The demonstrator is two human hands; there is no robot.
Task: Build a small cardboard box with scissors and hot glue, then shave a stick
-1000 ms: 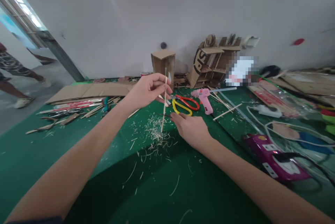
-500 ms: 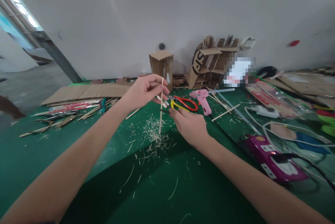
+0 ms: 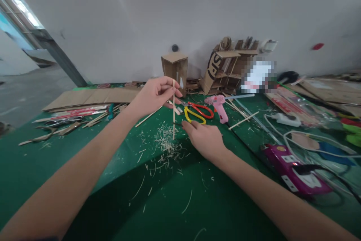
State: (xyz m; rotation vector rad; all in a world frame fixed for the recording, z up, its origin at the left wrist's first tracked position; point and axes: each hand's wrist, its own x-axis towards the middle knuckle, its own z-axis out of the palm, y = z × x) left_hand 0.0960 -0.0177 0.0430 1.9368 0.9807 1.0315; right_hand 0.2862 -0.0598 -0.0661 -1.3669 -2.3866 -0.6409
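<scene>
My left hand (image 3: 153, 96) pinches the upper end of a thin wooden stick (image 3: 173, 115) and holds it upright, its lower tip on the green table cover (image 3: 84, 165). My right hand (image 3: 204, 138) is closed around a small dark blade whose tip touches the stick's lower part; the tool itself is mostly hidden by my fingers. A pile of pale wood shavings (image 3: 166, 145) lies around the stick's foot.
Red and yellow scissors (image 3: 197, 112) and a pink glue gun (image 3: 218, 105) lie just behind my hands. Cardboard models (image 3: 176, 67) stand by the white wall. Sticks and cardboard (image 3: 84, 100) lie at left; a purple power strip (image 3: 293, 171) and cables at right.
The blade in my right hand slid up the stick and back down toward its lower part. A person walking at the far left has gone out of view.
</scene>
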